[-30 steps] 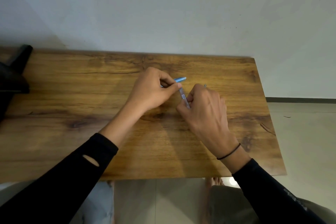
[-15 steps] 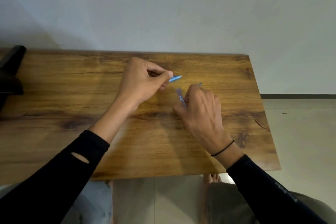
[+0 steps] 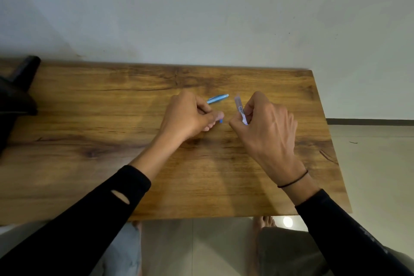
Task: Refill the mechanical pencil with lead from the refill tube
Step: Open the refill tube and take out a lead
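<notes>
Black object (image 3: 15,96) at far left edge, resting on the wooden table (image 3: 89,119), shape cut off by the frame and not identifiable. Table butted against a pale wall (image 3: 201,6), grain running side to side.

Black sleeve (image 3: 78,226) on the left forearm, with a small slit near the cuff showing skin. Left hand (image 3: 188,116) curled into a loose fist just above the table's middle, fingers closed around the blue mechanical pencil (image 3: 217,98). Pencil's far end sticking out past the thumb and index finger, pointing up and to the right; a small blue bit (image 3: 221,121) showing below the thumb tip, whether cap or pencil end cannot be told.

Narrow gap of bare table between the two hands, no contact.

Right hand (image 3: 266,125) just beside it, thumb and fingers pinched on the lower part of the clear refill tube (image 3: 239,106). Tube nearly upright, leaning slightly left, its top end free and near the pencil's tip without touching. Lead inside too blurred to make out. Thin black band (image 3: 293,180) around the right wrist, black sleeve below it.

Tiled floor (image 3: 369,163) beyond the table's right edge; bare toes (image 3: 265,222) and knees visible under the near edge.
</notes>
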The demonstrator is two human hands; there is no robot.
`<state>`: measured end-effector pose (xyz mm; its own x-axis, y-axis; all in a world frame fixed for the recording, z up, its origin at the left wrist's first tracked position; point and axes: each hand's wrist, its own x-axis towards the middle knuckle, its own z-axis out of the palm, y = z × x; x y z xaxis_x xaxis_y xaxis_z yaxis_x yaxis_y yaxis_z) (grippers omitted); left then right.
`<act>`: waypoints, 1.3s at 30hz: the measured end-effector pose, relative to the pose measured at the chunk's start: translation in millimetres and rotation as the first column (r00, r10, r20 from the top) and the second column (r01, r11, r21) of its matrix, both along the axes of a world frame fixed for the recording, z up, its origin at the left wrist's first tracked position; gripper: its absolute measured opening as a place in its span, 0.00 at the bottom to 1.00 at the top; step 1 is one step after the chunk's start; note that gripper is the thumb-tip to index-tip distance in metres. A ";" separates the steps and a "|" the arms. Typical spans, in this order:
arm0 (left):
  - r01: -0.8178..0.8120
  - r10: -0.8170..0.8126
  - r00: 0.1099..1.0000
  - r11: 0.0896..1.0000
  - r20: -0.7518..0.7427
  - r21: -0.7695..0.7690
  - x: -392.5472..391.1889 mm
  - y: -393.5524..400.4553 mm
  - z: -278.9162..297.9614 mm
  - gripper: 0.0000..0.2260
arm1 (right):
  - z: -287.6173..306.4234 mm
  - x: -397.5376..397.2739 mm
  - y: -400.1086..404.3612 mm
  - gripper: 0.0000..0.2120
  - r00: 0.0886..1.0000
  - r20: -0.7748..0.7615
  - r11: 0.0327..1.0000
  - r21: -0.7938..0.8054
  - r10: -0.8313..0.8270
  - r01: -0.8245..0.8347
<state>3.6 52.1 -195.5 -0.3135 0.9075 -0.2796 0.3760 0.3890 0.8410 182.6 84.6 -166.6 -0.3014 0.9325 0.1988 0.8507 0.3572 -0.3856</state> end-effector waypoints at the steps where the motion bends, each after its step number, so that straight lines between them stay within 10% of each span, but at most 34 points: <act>1: -0.050 0.048 0.994 0.998 0.102 0.024 -0.3 1.9 1.3 0.09 | 1.1 1.3 1.8 0.10 1.000 -0.028 1.000 0.016 0.011 -0.010; 3: -0.181 0.148 0.900 0.983 0.411 0.043 -1.6 7.6 7.0 0.12 | 3.5 4.0 5.6 0.09 0.995 -0.090 0.998 0.046 0.050 -0.046; 6: -0.251 0.172 0.452 0.966 0.875 -0.060 -6.0 12.6 17.1 0.27 | 6.1 8.6 11.9 0.08 0.964 -0.197 0.982 0.100 0.176 -0.159; 8: -0.214 0.125 0.175 0.973 0.977 -0.086 -5.2 9.8 19.2 0.40 | 8.3 12.3 16.2 0.07 0.929 -0.248 0.960 0.124 0.275 -0.251; 11: -0.211 0.080 0.005 0.975 0.997 -0.077 3.6 3.8 19.4 0.47 | 12.6 18.2 21.1 0.04 0.886 -0.222 0.911 0.163 0.408 -0.379; 24: -0.248 -0.074 -0.127 0.968 0.989 0.040 39.0 -10.7 17.7 0.57 | 36.3 19.6 21.2 0.12 0.804 0.066 0.761 0.284 0.591 -0.583; 39: -0.230 -0.143 -0.191 0.968 0.971 0.097 38.5 -10.2 16.9 0.58 | 43.5 26.3 24.4 0.12 0.915 0.080 0.817 0.423 0.396 -0.391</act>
